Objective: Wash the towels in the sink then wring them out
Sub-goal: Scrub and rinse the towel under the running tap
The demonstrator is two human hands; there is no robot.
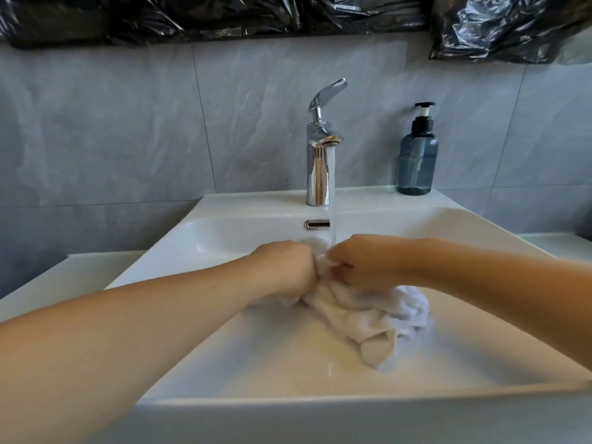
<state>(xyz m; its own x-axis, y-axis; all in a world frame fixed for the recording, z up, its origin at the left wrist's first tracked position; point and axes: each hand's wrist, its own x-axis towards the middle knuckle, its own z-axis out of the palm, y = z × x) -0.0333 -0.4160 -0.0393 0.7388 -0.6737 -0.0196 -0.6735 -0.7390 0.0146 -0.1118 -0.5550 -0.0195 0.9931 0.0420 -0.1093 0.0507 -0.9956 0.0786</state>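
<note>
A crumpled white terry-cloth towel (368, 310) lies bunched in the middle of a white rectangular ceramic sink (224, 357), its upper end gathered up just under the tap and the rest trailing down and to the right across the basin floor. Both hands meet at that gathered end. The left hand (288, 267) has its fingers clenched into a fist around the cloth, and the right hand (358, 262) has its fingers curled and pinching a fold of the same towel, the two hands almost touching, as if rubbing the fabric against itself.

A stream of water (331, 193) falls from a tall chrome single-lever faucet (318, 161) at the back of the sink and lands on the towel right between the hands. The lever is tilted up (so the tap is on). A small chrome overflow slot (315, 224) sits in the back wall of the basin.

To the right of the faucet, on the sink's back ledge, stands a translucent blue pump bottle with a black top (417, 155). Behind is a grey marbled tile wall (128, 129), with crinkled black plastic sheeting (224, 14) hung along the top.

Judging by this, the washing is under way: the towel looks soaked and is being scrubbed under running water. Wringing looks not yet begun, and only one towel can be seen, so any others remain.
</note>
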